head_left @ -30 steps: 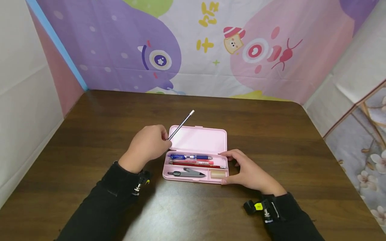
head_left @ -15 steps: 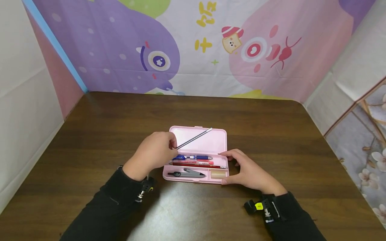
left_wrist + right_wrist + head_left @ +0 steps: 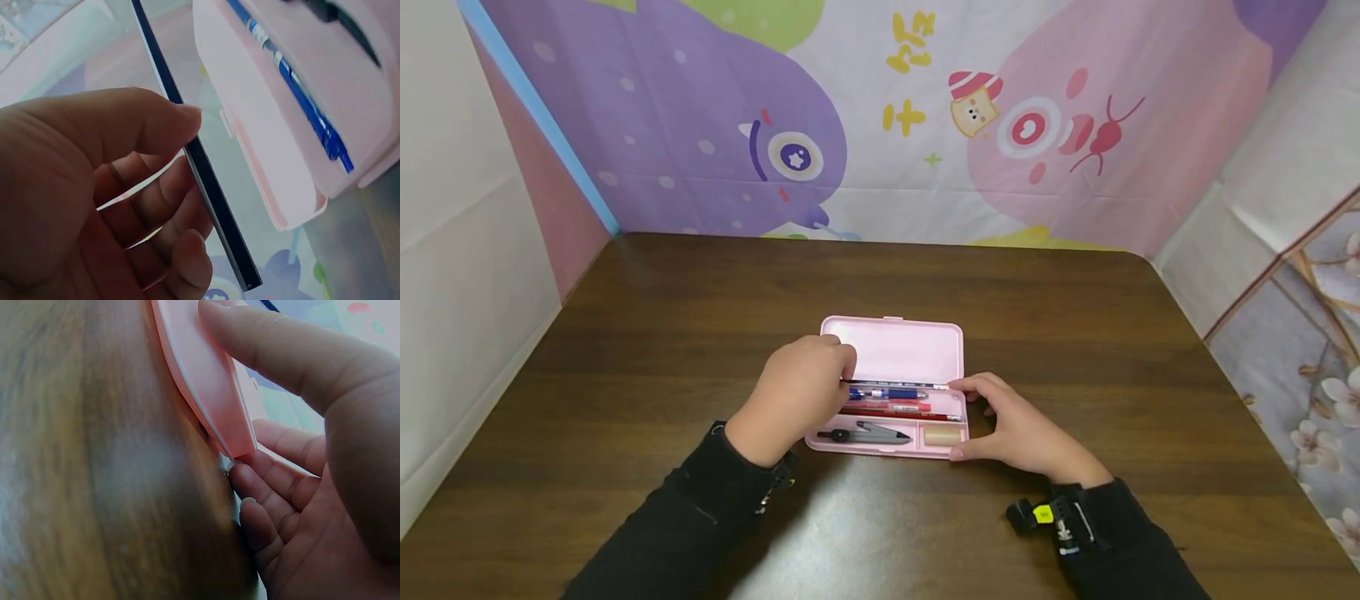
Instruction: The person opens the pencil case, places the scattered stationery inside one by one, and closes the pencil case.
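Note:
My left hand (image 3: 805, 387) pinches a dark pencil (image 3: 215, 194) between thumb and fingers. In the head view that pencil lies level along the far edge of the tray of an open pink pencil case (image 3: 891, 350), its near-left part hidden by the hand. My right hand (image 3: 1018, 425) holds the case by its right end, thumb at the front corner and fingers at the back. Inside the tray are a blue pen (image 3: 895, 394), a red pencil (image 3: 910, 413) with a pinkish-red stick beside it, a grey compass (image 3: 868, 435) and a beige eraser (image 3: 942, 436).
The case lies on a brown wooden table (image 3: 1112, 333), its lid folded back away from me. A cartoon-printed cloth (image 3: 880, 200) hangs behind the table's far edge. White cloth (image 3: 467, 250) stands along the left side.
My left hand has moved right and down toward the case. The pencil has swung from slanting over the lid to lying along the tray. My right hand stays at the case's end.

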`<state>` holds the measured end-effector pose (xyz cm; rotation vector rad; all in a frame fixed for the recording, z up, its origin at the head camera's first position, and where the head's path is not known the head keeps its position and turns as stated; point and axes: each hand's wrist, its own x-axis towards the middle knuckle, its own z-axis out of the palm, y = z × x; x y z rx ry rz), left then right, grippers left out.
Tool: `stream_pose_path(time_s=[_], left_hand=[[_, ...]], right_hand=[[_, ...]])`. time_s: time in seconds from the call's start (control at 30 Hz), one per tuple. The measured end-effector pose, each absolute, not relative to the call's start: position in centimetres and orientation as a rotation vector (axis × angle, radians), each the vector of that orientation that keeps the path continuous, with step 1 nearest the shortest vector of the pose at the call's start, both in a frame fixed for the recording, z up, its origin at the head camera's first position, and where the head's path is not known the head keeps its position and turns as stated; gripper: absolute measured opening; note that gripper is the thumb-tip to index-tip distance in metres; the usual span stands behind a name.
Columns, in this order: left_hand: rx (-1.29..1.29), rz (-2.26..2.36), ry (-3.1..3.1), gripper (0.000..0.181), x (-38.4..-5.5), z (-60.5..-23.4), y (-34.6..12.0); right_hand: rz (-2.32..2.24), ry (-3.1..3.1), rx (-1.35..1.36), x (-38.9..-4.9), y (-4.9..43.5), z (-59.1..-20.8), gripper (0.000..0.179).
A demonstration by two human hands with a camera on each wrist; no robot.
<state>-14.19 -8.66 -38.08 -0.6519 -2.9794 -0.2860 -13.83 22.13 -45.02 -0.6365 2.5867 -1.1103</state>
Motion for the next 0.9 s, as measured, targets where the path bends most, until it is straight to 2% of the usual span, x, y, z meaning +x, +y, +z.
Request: stream_pose_path(time_s=[0.33, 0.63, 0.9], left_hand=[[-0.684, -0.16, -3.028, 0.002, -13.5, -39.2, -6.9], [-0.715, -0.138, -3.104, 0.015, -13.4, -40.2, -6.2], [-0.73, -0.17, -3.093, 0.005, -14.0, -40.9, -6.5]], right_hand=[[-1.112, 2.594, -0.665, -13.9, 22.3, -45.3, 0.086], [-1.11, 2.586, -0.66, -13.9, 22.3, -45.2, 0.085], [-1.109, 2.587, -0.658, -13.9, 22.3, -45.2, 0.085]])
